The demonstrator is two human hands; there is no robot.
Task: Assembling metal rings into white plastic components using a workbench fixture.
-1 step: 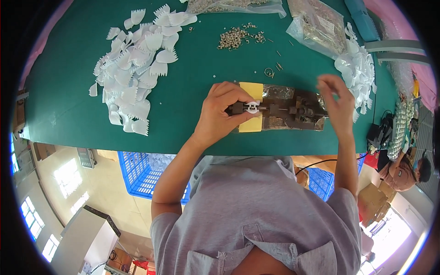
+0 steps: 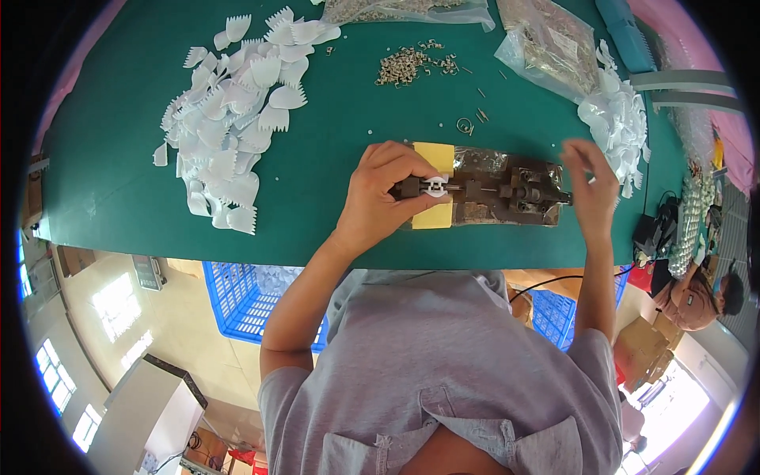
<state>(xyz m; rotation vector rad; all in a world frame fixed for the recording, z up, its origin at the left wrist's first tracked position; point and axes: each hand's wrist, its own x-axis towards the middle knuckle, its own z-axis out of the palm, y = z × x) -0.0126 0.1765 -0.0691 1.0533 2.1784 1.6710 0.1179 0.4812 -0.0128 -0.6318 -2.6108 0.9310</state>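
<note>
My left hand pinches a small white plastic clip piece between thumb and fingertips, at the left end of a dark metal jig. Most of the piece is hidden by the fingers. Yellow tape or card covers the jig base by that hand. Just right of the jig's rod end, my right hand is raised with bent fingers apart, holding nothing that I can see. Its fingertips are a little blurred.
White toothed clip halves are heaped at the left, with another white heap at the right. Small metal springs lie at the back, near a plastic bag. Loose pins and a ring lie behind the jig.
My right hand has shifted slightly to the right, away from the jig's rod end, which shows more now. My left hand and the white piece have stayed put.
</note>
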